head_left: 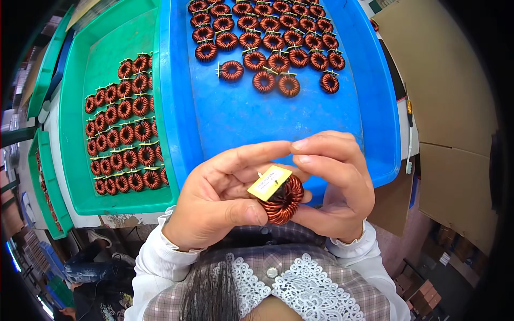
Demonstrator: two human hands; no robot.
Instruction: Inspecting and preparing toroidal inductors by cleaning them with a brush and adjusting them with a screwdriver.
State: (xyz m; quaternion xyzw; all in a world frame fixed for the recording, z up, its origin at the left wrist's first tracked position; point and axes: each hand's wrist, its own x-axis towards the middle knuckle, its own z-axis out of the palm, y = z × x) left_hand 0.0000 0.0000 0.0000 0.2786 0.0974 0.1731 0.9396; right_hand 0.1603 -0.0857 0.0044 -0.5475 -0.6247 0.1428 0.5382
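Observation:
A toroidal coil wound with copper-coloured wire, with a small yellow plate on its side, is held up in front of my chest. My left hand grips it, the thumb along its near left side and the fingers behind it. On the other side, my right hand is closed round the coil's right edge, thumb low against it. Its index and middle fingertips meet my left index fingertip above the coil. A white label with print covers part of the yellow plate. The fingers behind the coil are partly hidden.
Beyond my hands lies a blue tray with rows of similar coils toward its far end. A green tray on the left holds more coils. Cardboard and a thin brush-like tool are at the right.

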